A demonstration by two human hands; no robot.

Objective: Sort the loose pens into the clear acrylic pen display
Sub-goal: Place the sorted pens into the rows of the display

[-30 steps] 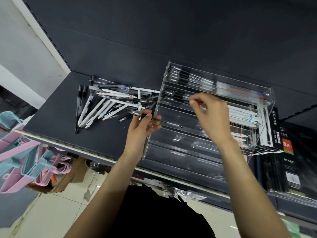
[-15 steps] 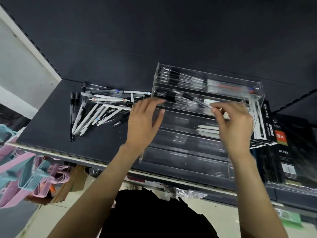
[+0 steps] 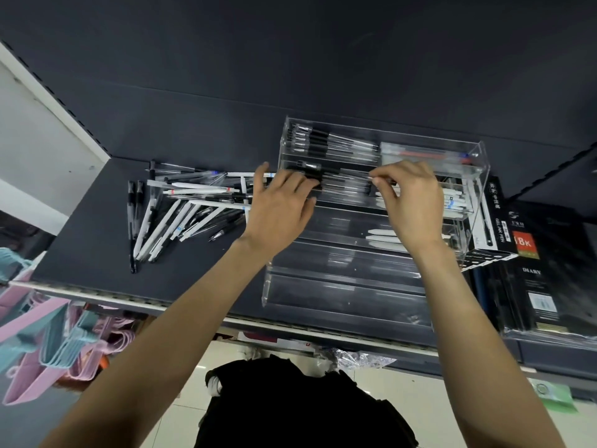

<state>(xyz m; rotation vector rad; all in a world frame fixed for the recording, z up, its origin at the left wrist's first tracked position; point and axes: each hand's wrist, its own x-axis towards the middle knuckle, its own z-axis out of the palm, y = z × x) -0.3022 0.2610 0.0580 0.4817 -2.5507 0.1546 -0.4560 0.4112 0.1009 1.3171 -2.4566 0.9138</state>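
Right hand (image 3: 416, 205) pinches a black pen (image 3: 349, 180) by its end over the second tier of the clear acrylic display (image 3: 361, 286). Left hand (image 3: 277, 205) lies flat, fingers straight, touching the pen's other end at the display's left edge. Loose pens (image 3: 181, 215) sit just left of the left hand. Risk – the pen could go in skewed and ride over its neighbours, or the left wrist could nudge the pile.

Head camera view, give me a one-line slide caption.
Both hands, left hand and right hand, settle black pens into the acrylic display's second tier.
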